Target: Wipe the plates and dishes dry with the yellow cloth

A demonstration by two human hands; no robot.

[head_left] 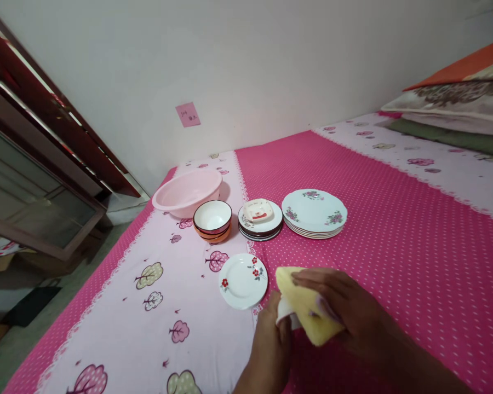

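Observation:
My left hand [269, 345] grips the edge of a small white dish [285, 312], most of which the cloth hides. Over that dish, my right hand [340, 301] holds a yellow cloth [304, 295] with purple marks. Just left of both hands lies a flower-patterned white plate [240, 284]. Beyond it stand stacked bowls [212, 219], white inside and orange outside. To their right is a stack of small plates [275, 219] with a little white square dish [258, 210] on top. A stack of large floral plates [314, 210] sits farther right.
A pink basin [187, 191] rests behind the bowls, near the wall. Pink and white patterned fabric [127, 323] covers the surface. Pillows and folded bedding [456, 109] are piled at the far right. A pink note [188, 114] is stuck to the wall.

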